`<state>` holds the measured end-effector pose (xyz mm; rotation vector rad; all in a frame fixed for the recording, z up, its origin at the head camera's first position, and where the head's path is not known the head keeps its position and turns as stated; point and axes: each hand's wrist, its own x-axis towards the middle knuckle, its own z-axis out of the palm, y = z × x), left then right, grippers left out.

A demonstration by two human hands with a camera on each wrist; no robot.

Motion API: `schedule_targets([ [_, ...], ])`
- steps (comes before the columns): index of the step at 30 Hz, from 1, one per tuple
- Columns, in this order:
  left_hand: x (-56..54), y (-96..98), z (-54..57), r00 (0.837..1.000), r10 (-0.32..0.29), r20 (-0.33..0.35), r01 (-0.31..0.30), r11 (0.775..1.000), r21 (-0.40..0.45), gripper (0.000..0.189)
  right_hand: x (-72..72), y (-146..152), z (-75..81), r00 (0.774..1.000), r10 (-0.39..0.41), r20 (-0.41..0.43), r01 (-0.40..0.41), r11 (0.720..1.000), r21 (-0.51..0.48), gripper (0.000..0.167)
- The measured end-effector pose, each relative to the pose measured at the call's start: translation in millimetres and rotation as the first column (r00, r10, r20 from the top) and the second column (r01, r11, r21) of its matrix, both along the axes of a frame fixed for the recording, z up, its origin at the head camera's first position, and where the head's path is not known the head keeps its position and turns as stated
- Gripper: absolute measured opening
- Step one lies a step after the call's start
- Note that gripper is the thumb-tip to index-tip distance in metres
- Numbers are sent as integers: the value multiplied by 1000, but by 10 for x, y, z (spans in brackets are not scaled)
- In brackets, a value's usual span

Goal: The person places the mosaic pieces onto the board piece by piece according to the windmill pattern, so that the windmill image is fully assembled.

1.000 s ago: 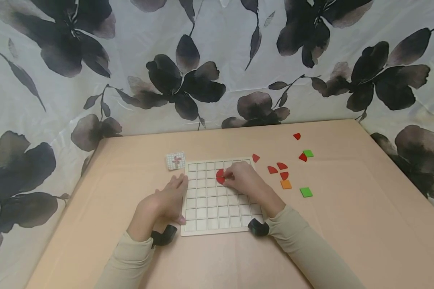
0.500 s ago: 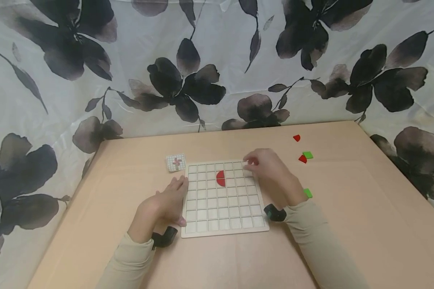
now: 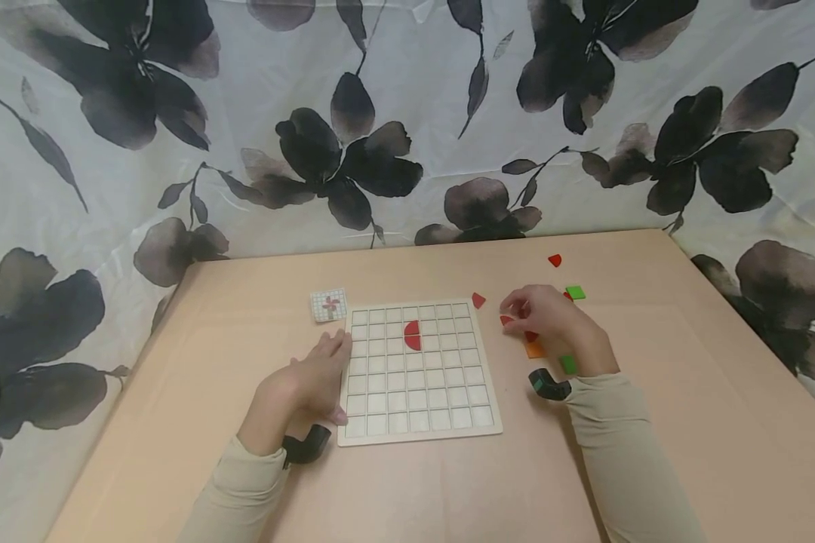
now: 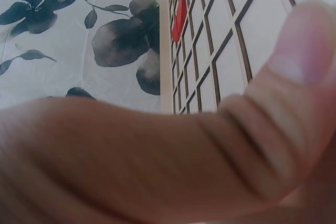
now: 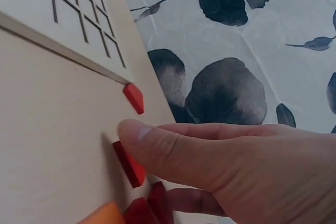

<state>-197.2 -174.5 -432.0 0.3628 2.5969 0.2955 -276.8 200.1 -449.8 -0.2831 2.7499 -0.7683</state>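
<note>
Red pieces [image 3: 413, 344], two, sit on one board [image 3: 420, 400] beside the outstretched left hand [image 3: 315, 377]; right hand [image 3: 546, 313] at another piece [image 5: 132, 167], grip unclear.

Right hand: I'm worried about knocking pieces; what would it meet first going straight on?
Probably the red piece by its thumb; beyond, perhaps the red wedge near the board, though depth is unclear.

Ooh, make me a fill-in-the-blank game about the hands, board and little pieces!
The number of red pieces on the board is ____.
The hand nearer the board is the ____ one.
One loose piece is neither red nor green; it is ____.

Missing words: two; left; orange.
</note>
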Motion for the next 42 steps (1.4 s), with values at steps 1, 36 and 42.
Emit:
schedule_targets([
  [1, 2, 0, 0, 1000, 2, 1, -2, 1000, -1, 131, 4, -1, -12, 1000, 5, -5, -5, 1000, 4, 36],
  [36, -24, 3, -17, 1000, 7, 4, -7, 1000, -23, 132, 109, -777, 8, 941, 293, -171, -311, 946, -87, 23],
  [42, -23, 1, -19, 1000, 2, 5, -2, 1000, -22, 131, 137, -911, -89, 889, 378, -258, -400, 916, -33, 19],
])
